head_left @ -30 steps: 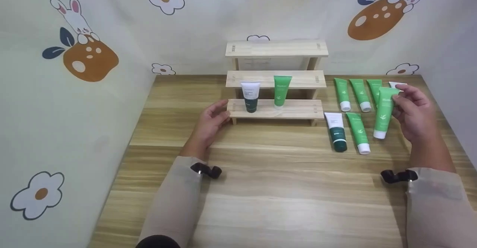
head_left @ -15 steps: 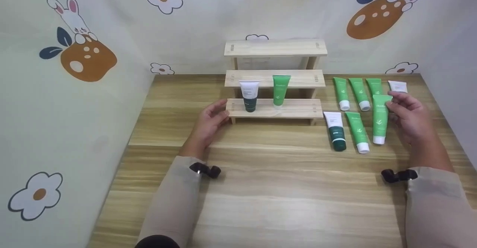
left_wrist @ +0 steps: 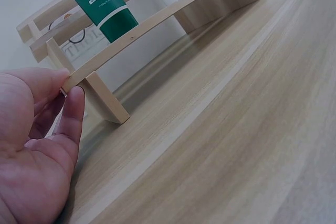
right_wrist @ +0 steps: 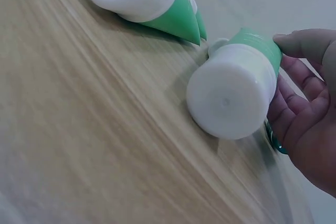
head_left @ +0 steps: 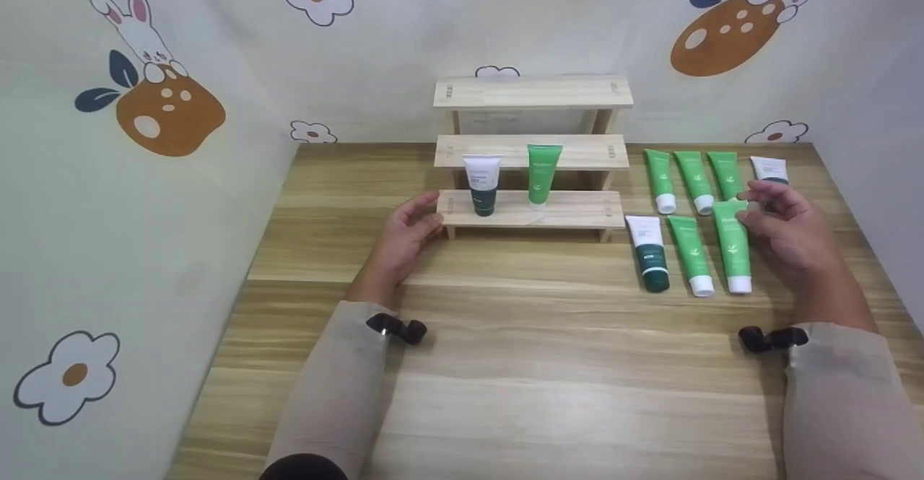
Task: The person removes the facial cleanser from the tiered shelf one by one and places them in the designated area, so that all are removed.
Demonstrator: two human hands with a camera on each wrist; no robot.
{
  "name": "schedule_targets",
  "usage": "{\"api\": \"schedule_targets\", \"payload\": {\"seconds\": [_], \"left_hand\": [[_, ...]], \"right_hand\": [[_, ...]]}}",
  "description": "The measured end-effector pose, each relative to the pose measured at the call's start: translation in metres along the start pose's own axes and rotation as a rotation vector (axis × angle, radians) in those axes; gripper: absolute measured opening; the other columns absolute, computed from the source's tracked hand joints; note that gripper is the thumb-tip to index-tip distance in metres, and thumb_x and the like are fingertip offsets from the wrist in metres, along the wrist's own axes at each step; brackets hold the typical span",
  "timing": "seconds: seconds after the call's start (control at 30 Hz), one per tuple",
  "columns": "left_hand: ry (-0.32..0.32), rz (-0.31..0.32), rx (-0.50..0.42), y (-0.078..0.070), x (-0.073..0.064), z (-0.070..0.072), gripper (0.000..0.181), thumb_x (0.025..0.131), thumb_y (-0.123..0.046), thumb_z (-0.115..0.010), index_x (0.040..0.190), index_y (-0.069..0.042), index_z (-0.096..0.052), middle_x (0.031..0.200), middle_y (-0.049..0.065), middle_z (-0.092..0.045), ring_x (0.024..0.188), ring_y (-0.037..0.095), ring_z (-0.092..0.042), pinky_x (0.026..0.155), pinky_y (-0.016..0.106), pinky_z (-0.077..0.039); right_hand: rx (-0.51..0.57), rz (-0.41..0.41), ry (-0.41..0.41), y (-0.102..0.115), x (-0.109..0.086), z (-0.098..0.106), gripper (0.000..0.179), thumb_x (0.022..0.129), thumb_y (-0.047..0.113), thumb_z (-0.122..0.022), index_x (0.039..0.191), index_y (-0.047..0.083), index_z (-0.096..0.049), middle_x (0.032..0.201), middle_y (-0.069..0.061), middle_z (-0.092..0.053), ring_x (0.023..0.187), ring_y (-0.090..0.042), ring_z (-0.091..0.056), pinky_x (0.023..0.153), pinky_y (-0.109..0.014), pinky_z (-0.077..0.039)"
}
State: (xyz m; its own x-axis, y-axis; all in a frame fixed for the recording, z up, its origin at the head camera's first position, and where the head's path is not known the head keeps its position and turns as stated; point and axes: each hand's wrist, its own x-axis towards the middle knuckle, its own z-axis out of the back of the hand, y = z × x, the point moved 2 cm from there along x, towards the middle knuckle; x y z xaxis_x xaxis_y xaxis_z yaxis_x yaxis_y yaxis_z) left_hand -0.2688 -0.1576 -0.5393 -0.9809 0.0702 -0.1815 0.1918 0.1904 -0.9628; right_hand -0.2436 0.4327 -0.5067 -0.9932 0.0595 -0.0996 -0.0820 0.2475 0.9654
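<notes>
I'm counting nine tubes, six green and three white-and-dark; on the lowest of three boards of the wooden stand (head_left: 505, 145), at twelve o'clock from the middle of the table (head_left: 534, 336), are one white-topped tube (head_left: 484, 184) and one upright green tube (head_left: 543, 175); out at two o'clock lie three far green tubes (head_left: 696, 180), one near green tube (head_left: 691, 255), one near white-and-dark tube (head_left: 647, 252) and one far white tube (head_left: 769, 168); the ninth, the held green tube (head_left: 733, 245), is just beside the near green one, its upper end pinched by the right hand (head_left: 790, 231); at ten o'clock the left hand (head_left: 406, 234) pinches the lowest board's nine o'clock end between thumb and finger; the right hand hides the lower part of the far white tube; my left wrist view cuts off both stand tubes at the top, and in my right wrist view the cap (right_wrist: 228, 95) blocks most of its tube, so I can't tell if it touches the table; against a second ago, the held tube has come towards six o'clock, uncovering most of the third far green one; the left hand hasn't budged.
</notes>
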Motion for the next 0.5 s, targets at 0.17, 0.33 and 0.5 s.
{"api": "schedule_targets", "payload": {"seconds": [0.17,0.33,0.5], "left_hand": [[-0.005,0.004,0.010,-0.0015,-0.0015,-0.0002,0.051,0.101,-0.001,-0.069,0.150,-0.008,-0.059,0.156,0.011,-0.055,0.113,0.015,-0.068,0.097,0.024,-0.062],[-0.002,0.007,0.014,-0.0016,-0.0014,-0.0001,0.051,0.101,-0.002,-0.069,0.151,-0.008,-0.059,0.158,0.010,-0.054,0.116,0.017,-0.067,0.099,0.026,-0.062],[0.000,0.001,0.019,-0.0016,-0.0008,0.0003,0.051,0.101,-0.001,-0.068,0.151,-0.008,-0.059,0.158,0.010,-0.054,0.113,0.015,-0.068,0.098,0.025,-0.062]], "right_hand": [[-0.082,-0.022,0.021,-0.0015,0.0000,0.0021,0.055,0.097,-0.010,-0.070,0.146,0.010,-0.057,0.119,0.004,-0.072,0.083,-0.009,-0.061,0.066,-0.018,-0.055],[-0.179,-0.053,0.025,-0.0026,-0.0003,0.0050,0.059,0.097,-0.004,-0.073,0.150,0.012,-0.054,0.120,0.007,-0.071,0.083,-0.007,-0.064,0.067,-0.018,-0.056],[-0.298,-0.066,0.041,-0.0056,0.0006,0.0070,0.059,0.097,-0.003,-0.074,0.150,0.014,-0.054,0.120,0.009,-0.071,0.087,-0.005,-0.068,0.071,-0.019,-0.058]]}}
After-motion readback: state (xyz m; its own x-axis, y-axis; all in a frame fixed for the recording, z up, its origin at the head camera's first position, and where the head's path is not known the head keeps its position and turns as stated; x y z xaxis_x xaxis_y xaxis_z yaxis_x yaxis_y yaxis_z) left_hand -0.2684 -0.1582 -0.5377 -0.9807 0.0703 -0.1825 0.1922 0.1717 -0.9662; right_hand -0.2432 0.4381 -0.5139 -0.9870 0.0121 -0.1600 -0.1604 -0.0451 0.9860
